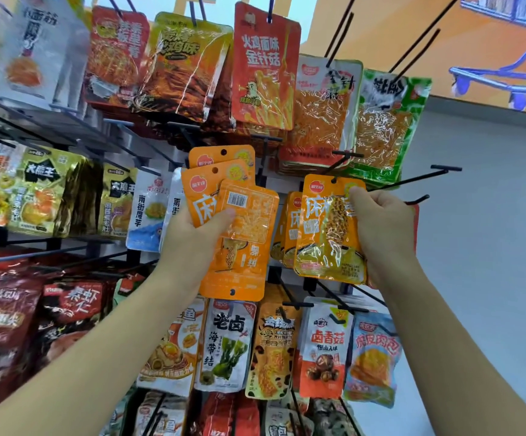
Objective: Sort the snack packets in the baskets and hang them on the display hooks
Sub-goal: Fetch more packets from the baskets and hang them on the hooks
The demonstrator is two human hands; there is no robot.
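Our left hand [192, 240] grips a fan of orange packets [239, 234]. Our right hand [384, 228] pinches a single orange packet [324, 240] in front of hung matching packets [288, 228], with bare hooks [413, 180] just above.

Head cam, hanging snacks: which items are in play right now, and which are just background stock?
In play:
left hand, gripping a fan of orange packets
right hand, holding a single orange packet up near a display hook
hung orange packets just behind it

Background:
red packet up top
green packet
seaweed packet below
dark red packets, lower left
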